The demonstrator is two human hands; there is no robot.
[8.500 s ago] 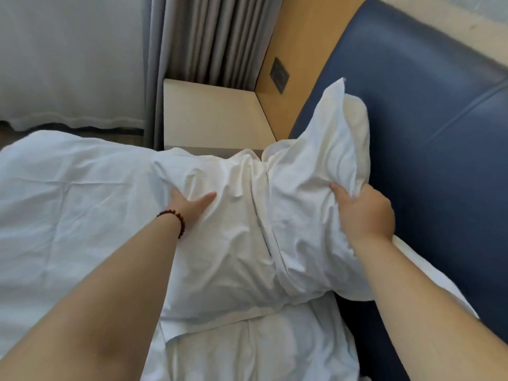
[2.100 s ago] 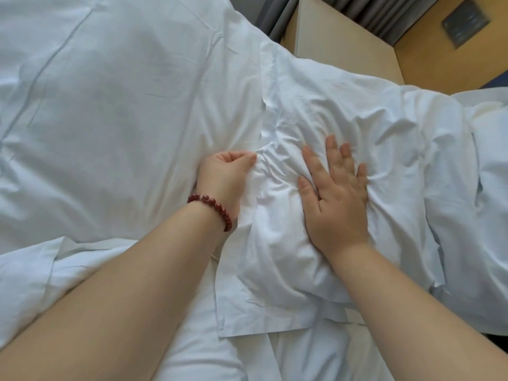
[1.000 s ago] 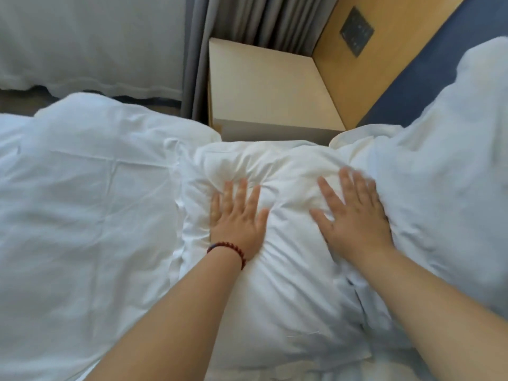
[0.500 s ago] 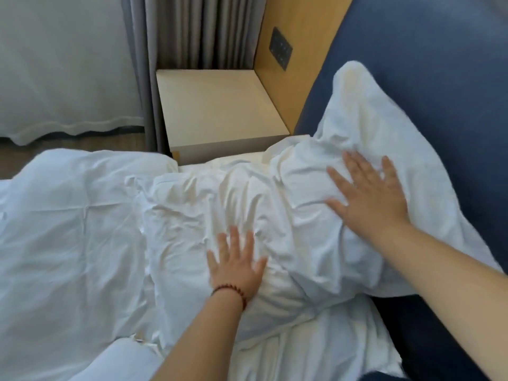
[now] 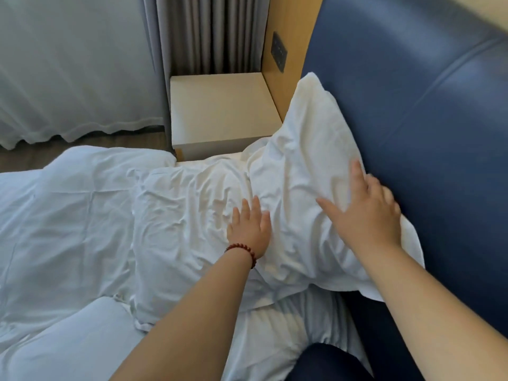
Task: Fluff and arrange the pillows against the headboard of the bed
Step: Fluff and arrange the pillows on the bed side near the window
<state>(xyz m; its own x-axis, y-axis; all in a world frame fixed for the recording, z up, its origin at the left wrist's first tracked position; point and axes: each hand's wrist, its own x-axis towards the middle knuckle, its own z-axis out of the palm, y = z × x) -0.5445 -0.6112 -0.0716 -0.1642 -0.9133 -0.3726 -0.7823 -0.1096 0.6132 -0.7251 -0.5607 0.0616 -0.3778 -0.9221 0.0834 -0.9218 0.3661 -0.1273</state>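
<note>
Both hands are laid open, fingers straight and spread, nothing gripped. The right hand [image 5: 365, 213], slightly blurred, is pressed palm-down on the leaning pillow [image 5: 308, 144], near the edge that meets the headboard [image 5: 426, 119]. The left hand [image 5: 248, 226], with a bead bracelet [image 5: 243, 250] at the wrist, is laid palm-down where the flat pillow [image 5: 187, 215] meets the leaning one. The leaning pillow is propped against the blue padded headboard, one corner raised; the flat pillow lies beside it on the bed, touching it, its cover creased. A white duvet [image 5: 68, 215] is spread to the left. Behind the pillows a pale nightstand [image 5: 220, 105] is set against a wooden wall panel [image 5: 288, 23] bearing a dark switch plate [image 5: 279, 55]. Grey curtains [image 5: 214, 34] and a sheer drape [image 5: 68, 64] close the background.
</note>
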